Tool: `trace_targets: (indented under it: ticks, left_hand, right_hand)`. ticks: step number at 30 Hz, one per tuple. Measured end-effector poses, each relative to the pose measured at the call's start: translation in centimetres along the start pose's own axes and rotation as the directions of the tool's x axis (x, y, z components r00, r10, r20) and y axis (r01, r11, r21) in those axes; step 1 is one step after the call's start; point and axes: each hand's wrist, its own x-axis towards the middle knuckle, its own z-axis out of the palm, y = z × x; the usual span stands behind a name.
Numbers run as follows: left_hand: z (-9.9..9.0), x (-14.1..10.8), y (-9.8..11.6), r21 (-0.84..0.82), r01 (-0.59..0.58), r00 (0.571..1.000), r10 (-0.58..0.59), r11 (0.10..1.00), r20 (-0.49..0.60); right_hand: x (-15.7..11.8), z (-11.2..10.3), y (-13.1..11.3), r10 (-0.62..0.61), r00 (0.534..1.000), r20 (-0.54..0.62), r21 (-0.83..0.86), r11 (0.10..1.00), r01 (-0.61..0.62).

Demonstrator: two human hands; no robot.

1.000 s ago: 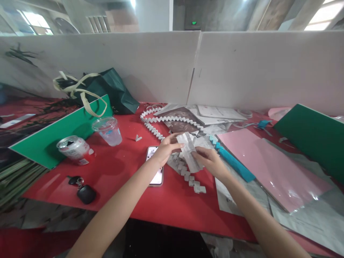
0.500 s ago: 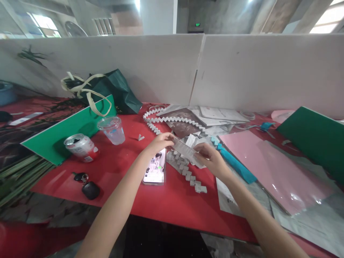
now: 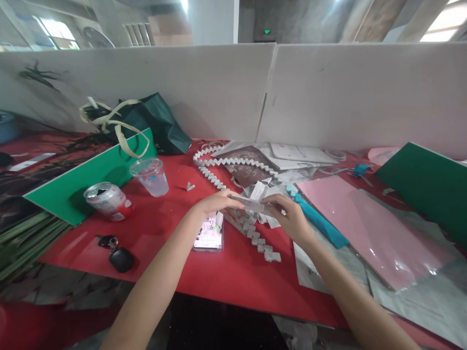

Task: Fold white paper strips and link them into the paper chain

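Note:
A narrow strip of printed paper [image 3: 253, 205] stretches between my two hands above the table. Its left end is pinched in my left hand [image 3: 221, 203], whose fingers curl over the edge. My right hand [image 3: 286, 209] grips the other end between thumb and fingers. Below them lies a zigzag chain of folded paper [image 3: 257, 239], its near end pointing toward me. More of the white zigzag chain [image 3: 241, 161] loops behind my hands. A lit phone [image 3: 209, 234] rests under my left wrist, partly covered by it.
On the left stand a drink can [image 3: 108, 201], a plastic cup [image 3: 150, 177] and keys [image 3: 118, 255]. A green board [image 3: 87, 175] and a dark green bag [image 3: 164, 124] are behind. To the right lie a teal strip [image 3: 323, 223] and a pink sheet [image 3: 375, 223].
My left hand has lowered and turned slightly, its fingers coming over the strip. The paper strip has tilted from a sloping face to a flatter, nearly edge-on position.

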Motion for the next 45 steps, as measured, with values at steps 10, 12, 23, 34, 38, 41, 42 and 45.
trace_targets:
  ticks: [10, 12, 23, 34, 38, 41, 42, 45]
  left_hand:
    - [-2.5, -2.0, -0.2, 0.051, -0.291, 0.873, 0.287, 0.955, -0.394]
    - [-2.6, -3.8, -2.3, 0.138, -0.278, 0.784, 0.308, 0.951, -0.539]
    - [1.6, -10.4, -8.5, 0.326, 0.026, 0.794, 0.178, 0.945, -0.581]
    - [1.0, -10.3, -9.0, 0.458, 0.041, 0.795, 0.249, 0.888, -0.554]
    - [1.0, -10.3, -8.9, 0.459, 0.039, 0.8, 0.247, 0.887, -0.547]
    - [0.9, -10.3, -9.1, 0.46, 0.034, 0.801, 0.251, 0.887, -0.544]
    - [0.9, -10.2, -9.1, 0.461, 0.033, 0.799, 0.254, 0.887, -0.545]
    - [0.9, -10.2, -9.2, 0.465, 0.027, 0.797, 0.262, 0.885, -0.544]
  right_hand:
    - [0.8, -0.9, 0.5, -0.034, 0.991, -0.128, -0.077, 0.997, 0.024]
    - [1.0, -1.2, 0.6, -0.002, 0.985, -0.17, -0.049, 0.999, -0.007]
    - [1.0, -0.9, 1.7, 0.196, 0.977, -0.088, 0.215, 0.961, -0.173]
    - [0.9, -0.7, 1.8, 0.223, 0.971, -0.081, 0.195, 0.959, -0.204]
    - [0.9, -0.6, 1.9, 0.224, 0.972, -0.07, 0.219, 0.954, -0.204]
    - [0.9, -0.4, 2.0, 0.254, 0.967, -0.013, 0.267, 0.933, -0.242]
    - [0.9, -0.4, 2.0, 0.266, 0.964, 0.007, 0.288, 0.923, -0.257]
    - [0.9, -0.3, 1.8, 0.293, 0.955, 0.042, 0.328, 0.899, -0.291]
